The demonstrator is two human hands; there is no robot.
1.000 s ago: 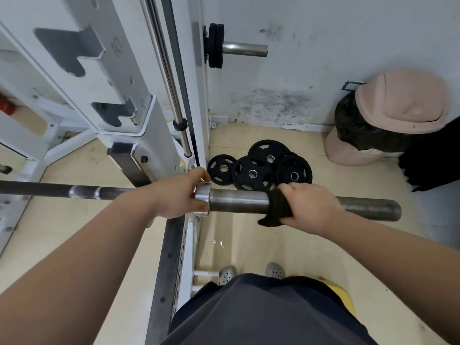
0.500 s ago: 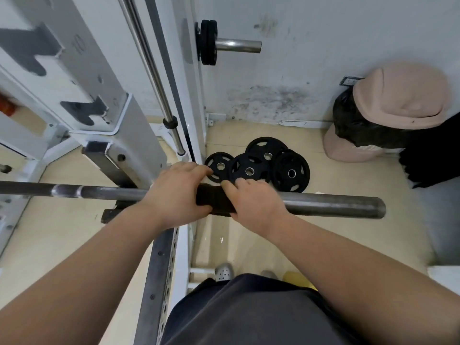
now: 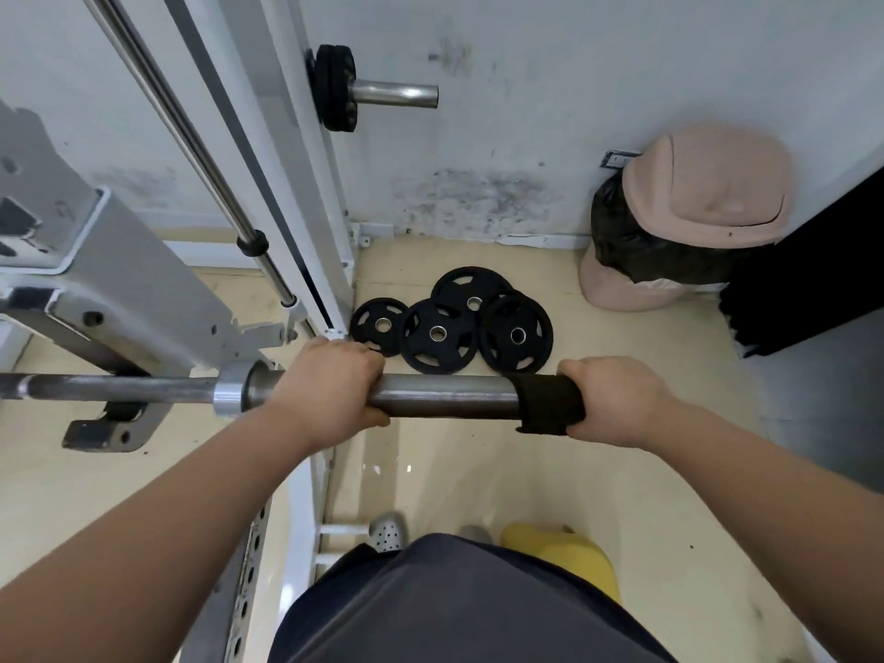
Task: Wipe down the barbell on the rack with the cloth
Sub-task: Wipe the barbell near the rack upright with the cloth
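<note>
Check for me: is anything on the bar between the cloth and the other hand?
Nothing visible. The bar is bare metal between the cloth, wrapped under the right hand, and the left hand gripping near the collar.

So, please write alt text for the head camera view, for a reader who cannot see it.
Seen from above, the right hand wraps a dark cloth around the barbell sleeve near its end, while the left hand grips the sleeve beside the collar. Behind the bar, four black weight plates lie on the floor next to the white rack.
</note>
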